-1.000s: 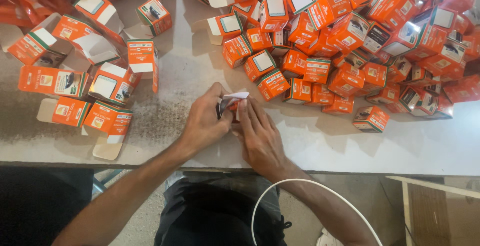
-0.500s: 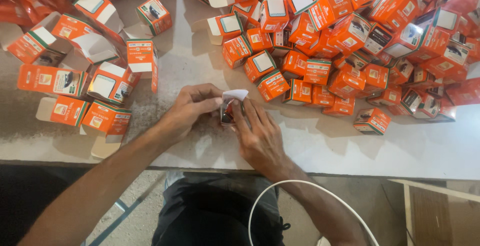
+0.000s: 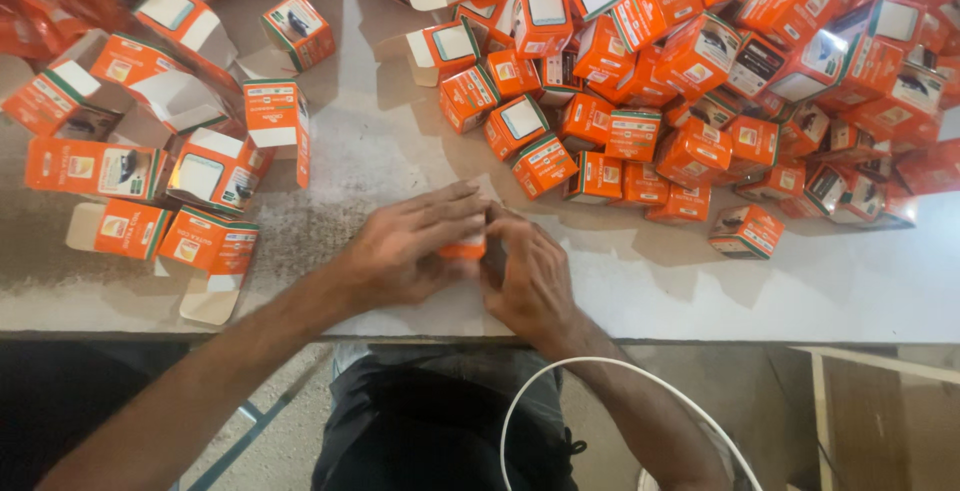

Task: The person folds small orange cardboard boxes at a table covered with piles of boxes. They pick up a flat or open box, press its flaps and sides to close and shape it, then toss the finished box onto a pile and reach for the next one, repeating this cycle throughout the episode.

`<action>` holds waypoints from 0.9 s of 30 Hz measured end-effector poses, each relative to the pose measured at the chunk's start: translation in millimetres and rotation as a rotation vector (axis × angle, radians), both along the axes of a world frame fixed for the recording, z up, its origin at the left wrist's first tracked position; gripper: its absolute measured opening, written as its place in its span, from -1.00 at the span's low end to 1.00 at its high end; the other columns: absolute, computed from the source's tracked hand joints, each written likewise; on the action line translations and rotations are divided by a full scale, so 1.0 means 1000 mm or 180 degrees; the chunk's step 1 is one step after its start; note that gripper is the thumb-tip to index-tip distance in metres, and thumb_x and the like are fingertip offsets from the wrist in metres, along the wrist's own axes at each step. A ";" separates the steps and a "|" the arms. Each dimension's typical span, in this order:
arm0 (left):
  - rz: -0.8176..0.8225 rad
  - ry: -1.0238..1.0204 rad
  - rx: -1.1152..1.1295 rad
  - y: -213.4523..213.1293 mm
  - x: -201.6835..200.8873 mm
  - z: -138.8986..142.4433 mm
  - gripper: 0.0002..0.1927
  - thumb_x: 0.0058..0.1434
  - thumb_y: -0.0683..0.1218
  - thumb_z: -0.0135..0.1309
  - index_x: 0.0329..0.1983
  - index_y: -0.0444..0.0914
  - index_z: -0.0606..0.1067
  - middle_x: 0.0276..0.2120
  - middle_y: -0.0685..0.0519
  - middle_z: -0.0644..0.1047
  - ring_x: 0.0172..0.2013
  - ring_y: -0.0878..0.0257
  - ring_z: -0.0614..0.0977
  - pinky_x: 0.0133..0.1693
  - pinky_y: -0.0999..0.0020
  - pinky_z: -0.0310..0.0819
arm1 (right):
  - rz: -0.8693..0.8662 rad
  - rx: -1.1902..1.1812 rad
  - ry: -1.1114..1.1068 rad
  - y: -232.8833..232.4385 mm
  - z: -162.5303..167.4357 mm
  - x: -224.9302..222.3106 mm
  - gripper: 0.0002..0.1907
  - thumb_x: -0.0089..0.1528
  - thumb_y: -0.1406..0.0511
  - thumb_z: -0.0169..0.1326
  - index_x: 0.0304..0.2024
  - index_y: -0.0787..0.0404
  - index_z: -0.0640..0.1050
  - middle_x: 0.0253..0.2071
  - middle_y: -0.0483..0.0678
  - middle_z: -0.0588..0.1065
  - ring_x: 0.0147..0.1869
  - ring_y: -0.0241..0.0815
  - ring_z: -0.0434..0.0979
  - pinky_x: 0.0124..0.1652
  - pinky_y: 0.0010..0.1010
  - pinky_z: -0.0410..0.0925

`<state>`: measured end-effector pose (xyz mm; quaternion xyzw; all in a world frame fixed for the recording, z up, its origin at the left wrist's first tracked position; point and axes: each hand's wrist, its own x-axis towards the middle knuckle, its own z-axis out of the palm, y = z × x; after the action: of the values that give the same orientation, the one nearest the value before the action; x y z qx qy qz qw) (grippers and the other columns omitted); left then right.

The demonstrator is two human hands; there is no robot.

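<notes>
Now the white flap seen a moment earlier was gone: both hands, left hand [image 3: 405, 251] and right hand [image 3: 530, 276], pressed the small orange carton [image 3: 465, 248] shut on the worktop [image 3: 640, 286], fingers grasping it.

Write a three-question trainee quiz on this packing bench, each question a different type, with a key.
1. True or false: the left hand and right hand press together on one small orange box on the white table.
2. Multiple choice: the big heap of orange boxes lies toward the table's A) near edge, B) far right, C) left corner.
3. Fill in: the stray box nearest the right hand sits ____ from the heap's edge.

Key: 1 true; 2 B; 3 slightly apart.
</notes>
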<state>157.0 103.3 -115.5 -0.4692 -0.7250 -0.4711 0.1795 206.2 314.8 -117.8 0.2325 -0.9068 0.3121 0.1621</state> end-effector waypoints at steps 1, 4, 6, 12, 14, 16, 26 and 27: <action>0.0036 0.0007 -0.0121 -0.002 0.000 0.000 -0.52 0.02 -0.18 0.34 0.01 -0.39 0.50 0.14 -0.23 0.53 0.20 -0.16 0.55 0.15 0.07 0.54 | -0.0045 -0.0056 -0.0150 0.002 -0.002 0.001 -0.41 0.14 0.34 0.32 0.09 0.33 0.29 0.03 0.23 0.52 0.03 0.25 0.58 -0.05 -0.06 0.43; 0.0146 -0.0040 -0.0296 -0.003 -0.001 0.000 -0.61 0.06 -0.23 0.31 -0.04 -0.37 0.50 0.15 -0.22 0.54 0.22 -0.12 0.56 0.17 0.08 0.55 | -0.0092 0.0053 -0.0206 0.004 -0.008 0.000 -0.34 0.13 0.35 0.38 0.11 0.27 0.25 -0.04 0.19 0.53 0.00 0.25 0.60 -0.08 -0.05 0.43; 0.0178 -0.0180 -0.0112 -0.003 -0.001 0.000 -0.71 0.15 -0.26 0.28 -0.08 -0.34 0.49 0.17 -0.20 0.55 0.24 -0.10 0.57 0.22 0.11 0.57 | -0.0109 0.0058 -0.0198 0.005 -0.009 0.000 -0.34 0.09 0.37 0.37 0.09 0.26 0.26 -0.05 0.20 0.54 -0.01 0.24 0.61 -0.09 -0.06 0.44; -0.0031 -0.0036 -0.0193 -0.006 -0.001 0.000 -0.65 0.01 -0.22 0.29 -0.13 -0.34 0.48 0.13 -0.30 0.54 0.17 -0.22 0.56 0.11 0.07 0.54 | -0.0037 0.0053 -0.0119 0.003 -0.002 0.000 -0.38 0.09 0.39 0.36 0.06 0.27 0.27 -0.01 0.19 0.55 0.01 0.23 0.60 -0.08 -0.06 0.44; 0.0105 -0.0016 -0.0184 -0.005 0.000 0.000 -0.70 0.09 -0.24 0.28 -0.13 -0.34 0.49 0.13 -0.25 0.55 0.19 -0.18 0.57 0.13 0.09 0.55 | -0.0045 0.0021 -0.0115 0.001 -0.001 0.000 -0.40 0.12 0.37 0.37 0.06 0.26 0.28 -0.01 0.18 0.56 0.01 0.21 0.61 -0.08 -0.07 0.45; 0.0148 -0.0131 -0.0078 -0.003 0.002 0.001 -0.74 0.15 -0.25 0.29 -0.13 -0.33 0.49 0.14 -0.21 0.56 0.21 -0.15 0.58 0.17 0.10 0.56 | -0.0010 -0.0025 0.0000 0.000 -0.001 0.000 -0.42 0.17 0.33 0.38 0.05 0.24 0.28 0.04 0.16 0.56 0.04 0.19 0.62 -0.06 -0.10 0.46; 0.0135 0.0468 -0.0926 -0.009 0.006 -0.001 -0.79 0.02 -0.13 0.23 -0.31 -0.27 0.49 0.29 -0.21 0.43 0.36 -0.15 0.38 0.34 -0.17 0.20 | 0.0150 0.0011 0.0194 -0.003 0.003 -0.002 -0.29 0.22 0.35 0.28 0.31 0.30 0.21 0.17 0.24 0.47 0.18 0.24 0.55 0.09 -0.08 0.45; 0.0253 0.0649 -0.1208 -0.008 0.008 -0.001 -0.84 0.00 -0.14 0.19 -0.35 -0.23 0.49 0.30 -0.18 0.43 0.38 -0.11 0.35 0.37 -0.25 0.10 | 0.0280 -0.0040 0.0294 -0.003 0.002 -0.002 -0.30 0.25 0.39 0.23 0.34 0.29 0.18 0.25 0.27 0.43 0.27 0.28 0.51 0.16 -0.07 0.44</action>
<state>165.5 95.6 -116.9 -0.5109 -0.7967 -0.2689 0.1788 204.3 311.6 -115.3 0.2852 -0.8853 0.3135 0.1913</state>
